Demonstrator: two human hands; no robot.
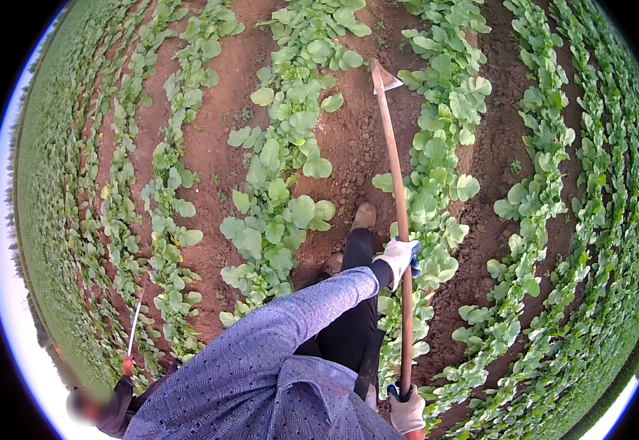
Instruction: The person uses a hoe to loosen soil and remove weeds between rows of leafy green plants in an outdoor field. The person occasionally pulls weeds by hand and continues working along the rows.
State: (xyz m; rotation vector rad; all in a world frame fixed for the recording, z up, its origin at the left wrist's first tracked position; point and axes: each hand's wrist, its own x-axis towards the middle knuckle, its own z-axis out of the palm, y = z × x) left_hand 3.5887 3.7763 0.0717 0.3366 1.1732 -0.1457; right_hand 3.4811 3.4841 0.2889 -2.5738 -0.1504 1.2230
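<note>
A long-handled hoe (394,161) reaches forward from my body, its metal blade (388,79) at the far end over the soil between two plant rows. My left hand (398,260), in a white glove with blue on it, is closed around the middle of the wooden handle. Farther down, near the handle's rear end, my right hand (407,412) is wrapped round it in a similar glove. The handle passes over the leafy green row (437,147) on the right. Whether the blade touches the ground is hard to tell.
Another leafy row (279,198) grows to the left of the brown soil strip (349,139) where my shoes (364,215) stand. More rows run on both sides. At the lower left, another person (118,403) holds a long thin-shafted tool (136,323).
</note>
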